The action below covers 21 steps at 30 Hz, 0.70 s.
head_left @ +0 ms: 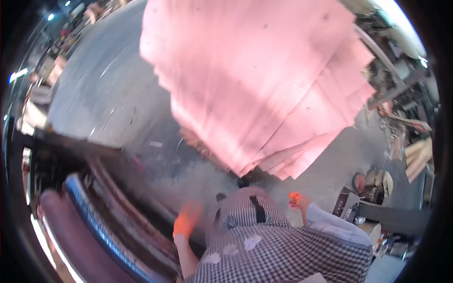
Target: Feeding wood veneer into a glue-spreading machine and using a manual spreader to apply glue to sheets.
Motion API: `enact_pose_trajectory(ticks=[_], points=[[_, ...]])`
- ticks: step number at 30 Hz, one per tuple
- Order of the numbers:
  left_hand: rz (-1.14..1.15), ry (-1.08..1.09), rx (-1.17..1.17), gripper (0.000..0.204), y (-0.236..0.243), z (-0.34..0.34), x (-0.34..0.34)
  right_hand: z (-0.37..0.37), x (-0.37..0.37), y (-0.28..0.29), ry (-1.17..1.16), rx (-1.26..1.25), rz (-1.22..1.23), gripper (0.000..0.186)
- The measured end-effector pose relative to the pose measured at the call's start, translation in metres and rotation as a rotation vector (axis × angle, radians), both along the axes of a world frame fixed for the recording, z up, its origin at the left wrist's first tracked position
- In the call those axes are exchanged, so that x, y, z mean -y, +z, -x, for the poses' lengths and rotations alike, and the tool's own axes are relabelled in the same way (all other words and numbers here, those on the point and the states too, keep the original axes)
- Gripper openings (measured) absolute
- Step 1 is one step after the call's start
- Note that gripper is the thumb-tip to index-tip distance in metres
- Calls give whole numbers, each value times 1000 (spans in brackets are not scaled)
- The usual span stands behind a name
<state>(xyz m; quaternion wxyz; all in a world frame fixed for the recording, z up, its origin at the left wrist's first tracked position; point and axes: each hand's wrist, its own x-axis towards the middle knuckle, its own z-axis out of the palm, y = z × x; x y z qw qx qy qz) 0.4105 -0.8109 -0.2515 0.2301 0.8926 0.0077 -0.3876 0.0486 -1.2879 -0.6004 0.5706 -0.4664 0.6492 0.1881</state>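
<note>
My left hand (188,219), in an orange glove, hangs beside my checked apron (283,254) near the long rollers. Motion smears its fingers, so their state is unclear. My right hand (297,200), also gloved in orange, is out to the right at the end of a light sleeve, its fingers curled. Whatever it may hold is too small to make out. Ahead of me lies a large stack of thin pink sheets (250,80), with uneven, fanned edges. Both hands are apart from the stack.
Long rollers (101,226), one blue and one dull red, run along the left side. Grey concrete floor (118,104) stretches ahead. On the right are a dark box (346,206), round containers (375,183), wood-coloured pieces (419,158) and a metal frame (396,89).
</note>
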Motion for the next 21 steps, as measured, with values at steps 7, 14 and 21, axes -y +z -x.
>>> enact_pose_trajectory(ticks=[7, 14, 21], points=[[-110, -281, -18, 72, -85, -33, -22, -185, -108, 168, 1032, 198, 404, 71], [170, -440, 219, 70, -50, -83, 74, -196, -114, 255, 818, 444, 429, 67], [-43, -743, 101, 71, 2, -41, 207, 58, -75, 104, 348, 53, 527, 62]])
